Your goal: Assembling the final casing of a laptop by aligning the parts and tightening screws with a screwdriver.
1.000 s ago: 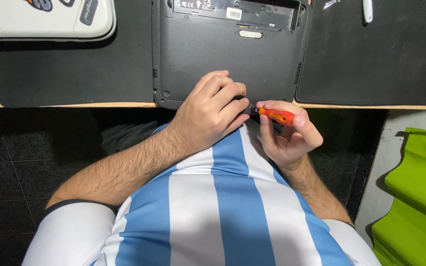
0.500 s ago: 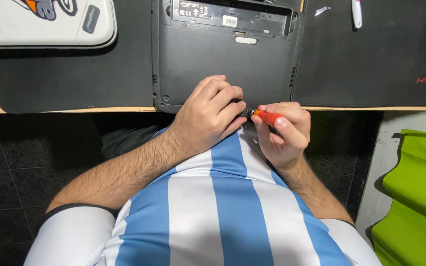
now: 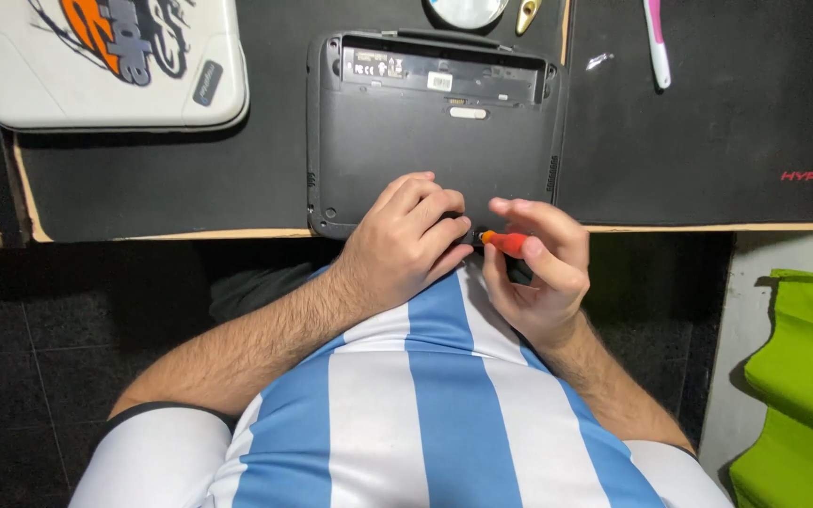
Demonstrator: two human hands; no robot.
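A dark grey laptop [image 3: 425, 132] lies bottom-up on a black desk mat [image 3: 190, 169], its near edge at the desk's front. My left hand [image 3: 406, 240] rests curled on the laptop's near edge, fingertips pressing the casing. My right hand [image 3: 538, 268] pinches a small orange-handled screwdriver [image 3: 503, 243], its tip pointing left at the laptop's near edge beside my left fingers. The screwdriver's tip is hidden between the two hands.
A white laptop sleeve with an orange graphic [image 3: 110, 61] lies at the back left. A second black mat [image 3: 708, 141] on the right carries a white and pink tool [image 3: 656, 42] and a small metal part [image 3: 598, 62]. A green chair [image 3: 802, 395] stands at the right.
The view has shifted so the desk sits lower in the picture. My right hand has moved the screwdriver closer to the laptop's edge and my left fingers.
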